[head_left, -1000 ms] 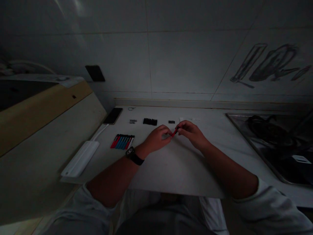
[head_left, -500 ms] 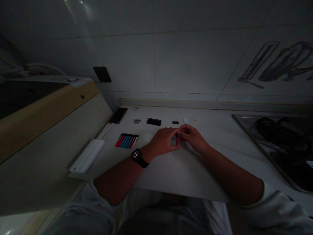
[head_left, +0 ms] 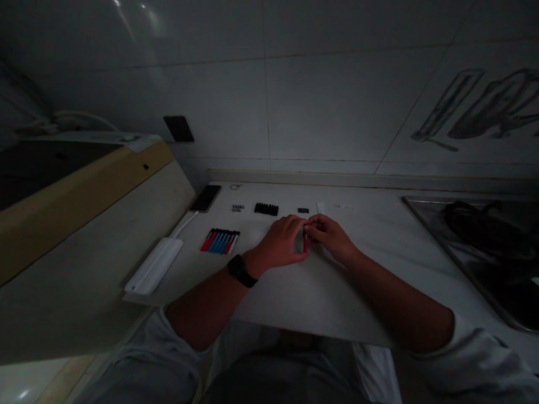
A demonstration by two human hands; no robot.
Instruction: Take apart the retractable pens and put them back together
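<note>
The red stick (head_left: 305,242), just one, is between the two hands over the middle of the table (head_left: 303,300); whether its near end touches the surface cannot be told. The left hand (head_left: 278,242) has its grip closed on the stick lengthwise, thumb at the near end and fingers reaching to the far end, where the right hand (head_left: 332,240) pinches with its fingertips; any smaller part between them is hidden. Held by its ends, the stick could slip or twist away if thumb and fingers press out of line, and in this dim light a tiny part at the far end could drop unnoticed. Just beyond the hands are one dark piece (head_left: 303,210), perhaps several set together, one white strip (head_left: 321,209), and pale bits (head_left: 345,207) too faint to count. To the left are about eight black pieces (head_left: 266,209) in one row, metallic bits (head_left: 238,208) in two rows, perhaps ten, and about eight coloured sticks (head_left: 220,242), red, blue and white, side by side near the left wrist's one watch (head_left: 241,271). Farther left are one phone (head_left: 206,198) and one white power strip (head_left: 155,266).
</note>
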